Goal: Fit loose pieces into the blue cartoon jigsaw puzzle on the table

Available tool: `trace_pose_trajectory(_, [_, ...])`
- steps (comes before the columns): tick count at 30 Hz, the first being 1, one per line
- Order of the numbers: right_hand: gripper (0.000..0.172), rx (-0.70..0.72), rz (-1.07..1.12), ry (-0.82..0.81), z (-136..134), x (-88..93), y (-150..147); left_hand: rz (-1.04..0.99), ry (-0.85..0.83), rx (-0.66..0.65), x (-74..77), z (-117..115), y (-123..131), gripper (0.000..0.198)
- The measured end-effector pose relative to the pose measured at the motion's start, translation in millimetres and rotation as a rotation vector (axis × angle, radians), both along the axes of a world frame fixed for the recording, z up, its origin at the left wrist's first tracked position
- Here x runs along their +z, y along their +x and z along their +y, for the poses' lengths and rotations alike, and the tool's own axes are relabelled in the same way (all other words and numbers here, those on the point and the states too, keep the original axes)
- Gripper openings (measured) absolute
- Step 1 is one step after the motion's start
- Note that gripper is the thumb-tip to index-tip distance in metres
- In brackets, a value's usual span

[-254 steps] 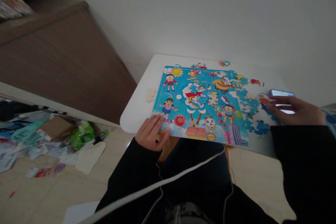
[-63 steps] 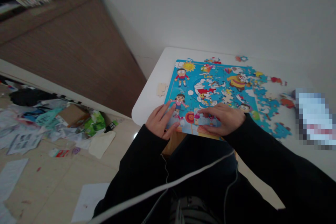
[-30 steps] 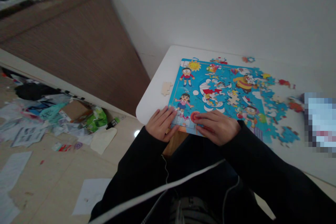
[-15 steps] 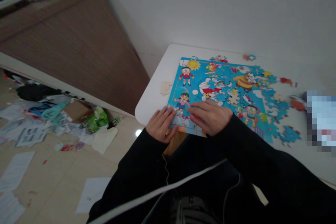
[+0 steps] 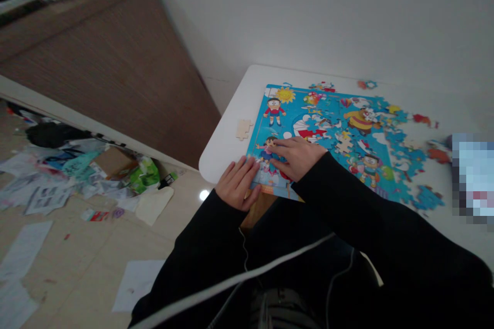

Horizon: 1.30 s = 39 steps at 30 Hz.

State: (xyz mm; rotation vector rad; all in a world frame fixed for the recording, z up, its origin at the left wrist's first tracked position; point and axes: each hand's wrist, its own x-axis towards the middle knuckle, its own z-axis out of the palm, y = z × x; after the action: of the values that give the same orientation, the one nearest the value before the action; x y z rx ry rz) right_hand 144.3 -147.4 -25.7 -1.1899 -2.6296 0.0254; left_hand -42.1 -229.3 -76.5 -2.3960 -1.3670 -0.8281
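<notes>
A blue cartoon jigsaw puzzle board lies at the edge of the white table, partly assembled. My left hand rests flat at its lower-left corner, fingers stretched over the rim and thumb below. My right hand is over the lower-left part of the board, with its fingertips on the printed girl figure. Those fingers reach out with a gap between them, and no piece shows in them. The palm hides some of the picture beneath. Loose pieces cover parts of the board's middle, including a bare-backed puzzle piece.
One face-down wooden piece sits left of the board on the white table. Many loose pieces are heaped along the right side. A blurred-out object stands at far right. Left are a brown cabinet and floor litter.
My right hand has shifted slightly up and left, from the figure's lower part to its upper body. My left hand has stayed on the corner.
</notes>
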Motion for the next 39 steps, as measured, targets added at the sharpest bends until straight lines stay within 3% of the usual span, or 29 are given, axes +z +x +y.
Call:
trace_pose_trajectory(7, [0.026,0.041,0.082,0.08,-1.1,-12.3,1.6,-0.015,-0.002,-0.023,0.7,-0.1,-0.5,0.039])
trace_pose_trajectory(18, [0.024,0.252,0.182,0.063,-17.8,-9.3,12.9,-0.043,0.001,0.013,0.4,-1.4,3.3,0.038])
trace_pose_trajectory(31, [0.029,0.151,0.123,0.026,-14.1,-8.9,3.0,-0.059,-0.003,-0.018,-3.2,-0.8,1.0,0.042])
trace_pose_trajectory(39, [0.028,0.091,-0.065,0.036,-3.2,-0.7,-5.0,-0.084,-0.023,-0.001,-2.2,-2.0,2.5,0.041])
